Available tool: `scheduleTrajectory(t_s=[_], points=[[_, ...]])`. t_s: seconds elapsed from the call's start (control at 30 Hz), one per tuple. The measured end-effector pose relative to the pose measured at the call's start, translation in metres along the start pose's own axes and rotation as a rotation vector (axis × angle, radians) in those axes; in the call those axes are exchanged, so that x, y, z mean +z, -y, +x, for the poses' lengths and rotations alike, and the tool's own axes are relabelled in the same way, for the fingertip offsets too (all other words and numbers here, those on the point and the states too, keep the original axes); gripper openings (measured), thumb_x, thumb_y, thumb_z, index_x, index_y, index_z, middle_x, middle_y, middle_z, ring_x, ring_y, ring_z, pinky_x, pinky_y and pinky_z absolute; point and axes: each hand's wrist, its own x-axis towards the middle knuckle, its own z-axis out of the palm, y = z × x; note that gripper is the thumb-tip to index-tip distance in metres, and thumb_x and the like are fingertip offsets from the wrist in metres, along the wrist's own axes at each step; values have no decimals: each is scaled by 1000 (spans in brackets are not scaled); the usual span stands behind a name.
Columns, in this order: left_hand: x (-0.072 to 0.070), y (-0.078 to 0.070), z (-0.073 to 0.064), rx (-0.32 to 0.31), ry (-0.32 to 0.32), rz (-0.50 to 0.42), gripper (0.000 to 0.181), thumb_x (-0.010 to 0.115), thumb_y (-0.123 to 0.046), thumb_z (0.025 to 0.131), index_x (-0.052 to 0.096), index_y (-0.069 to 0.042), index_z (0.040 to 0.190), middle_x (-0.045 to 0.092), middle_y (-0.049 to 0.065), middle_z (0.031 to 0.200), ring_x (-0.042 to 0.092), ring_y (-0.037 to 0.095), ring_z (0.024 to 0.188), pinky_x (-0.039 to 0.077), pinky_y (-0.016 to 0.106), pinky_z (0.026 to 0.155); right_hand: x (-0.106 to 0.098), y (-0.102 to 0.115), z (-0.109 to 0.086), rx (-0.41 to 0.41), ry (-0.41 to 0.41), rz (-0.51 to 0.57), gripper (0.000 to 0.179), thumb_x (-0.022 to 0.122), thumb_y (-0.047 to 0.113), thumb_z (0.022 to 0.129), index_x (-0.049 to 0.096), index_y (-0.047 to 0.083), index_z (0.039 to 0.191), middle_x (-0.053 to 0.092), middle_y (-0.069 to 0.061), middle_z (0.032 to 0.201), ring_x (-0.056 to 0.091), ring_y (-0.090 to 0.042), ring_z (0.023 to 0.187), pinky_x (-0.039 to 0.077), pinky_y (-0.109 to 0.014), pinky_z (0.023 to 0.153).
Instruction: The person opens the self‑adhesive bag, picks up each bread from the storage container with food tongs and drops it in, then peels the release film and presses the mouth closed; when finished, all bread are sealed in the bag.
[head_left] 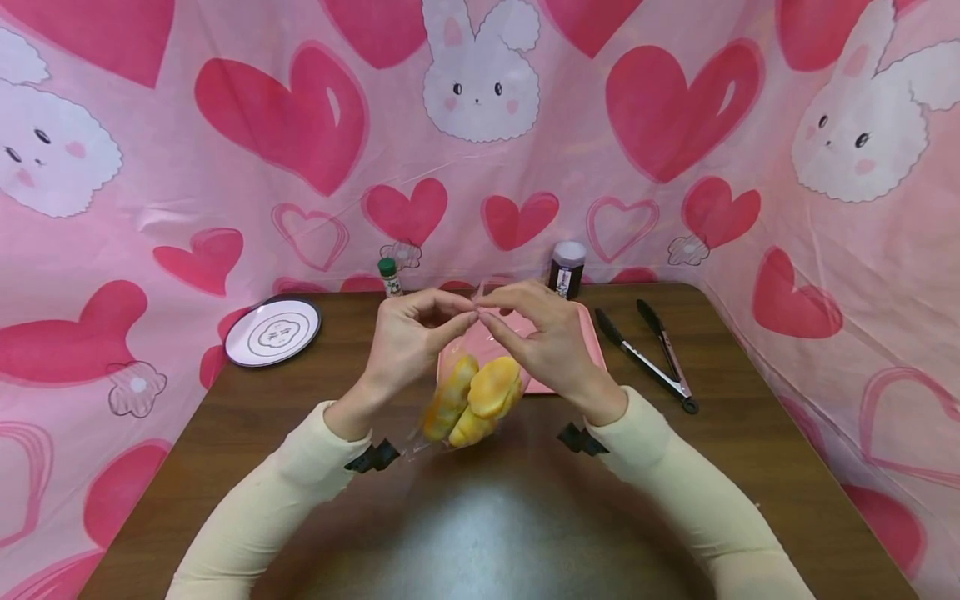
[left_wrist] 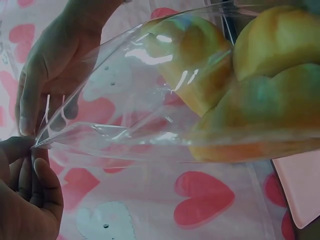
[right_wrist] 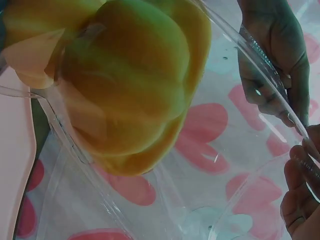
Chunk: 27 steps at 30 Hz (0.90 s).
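A clear plastic bag (head_left: 450, 417) holding yellow bread rolls (head_left: 480, 396) hangs above the pink tray (head_left: 589, 321) at the middle of the brown table. My left hand (head_left: 463, 319) pinches the bag's top edge from the left. My right hand (head_left: 486, 317) pinches the same edge right beside it, fingertips nearly meeting. In the left wrist view the rolls (left_wrist: 250, 95) fill the bag (left_wrist: 125, 130), and the left hand (left_wrist: 27, 192) grips its corner. Seen from the right wrist, the rolls (right_wrist: 125, 85) press against the plastic with the right hand (right_wrist: 300, 200) at the rim.
A round white plate (head_left: 273, 331) lies at the table's back left. A small green-capped bottle (head_left: 389, 277) and a dark jar with a white lid (head_left: 567, 267) stand along the back edge. Black tongs (head_left: 648, 354) lie right of the tray. Pink heart-and-bunny cloth walls in three sides.
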Motion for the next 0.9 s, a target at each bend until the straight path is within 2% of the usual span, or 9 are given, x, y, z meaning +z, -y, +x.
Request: scheduleTrajectory(t_s=[0.23,0.43,0.57,0.63,0.77,0.9], points=[[0,-1,0,78,18,23,13,81,-8,82,80,-7,95,76,9,86,62,15,64,56,24,62,-3,-1,0,-12,4,-6,24,78,26,87,77,12,106,77,-2,100,67,-14,93,54,-23,87],[-2,1,1,125,54,44,16,80,-4,82,80,-6,98,75,9,84,61,11,66,56,23,63,-4,-3,0,-51,-22,-52,26,86,14,77,79,11,102,78,-2,94,68,-15,88,54,-23,82],[-2,2,1,136,84,76,18,77,-6,85,80,-7,102,73,6,84,57,11,67,51,20,61,-2,-5,1,-44,-50,-56,25,87,10,75,79,10,99,77,-2,92,67,-15,85,52,-21,77],[-2,2,1,117,89,73,17,77,-8,86,80,-9,103,73,6,86,58,13,69,51,21,61,-1,-6,1,-34,-64,-45,24,86,10,75,78,10,98,77,-3,92,66,-15,86,50,-21,75],[-1,1,2,34,75,42,15,78,-15,87,79,-11,101,77,5,92,63,18,70,54,23,63,-1,-6,1,-33,-86,-24,24,86,8,75,77,10,98,76,-4,96,64,-16,91,48,-21,77],[-1,0,2,-22,61,22,12,79,-16,86,79,-11,97,77,7,90,62,19,66,55,25,61,-1,-6,2,-77,-101,-34,27,86,7,74,78,9,99,75,-7,104,63,-21,101,49,-24,88]])
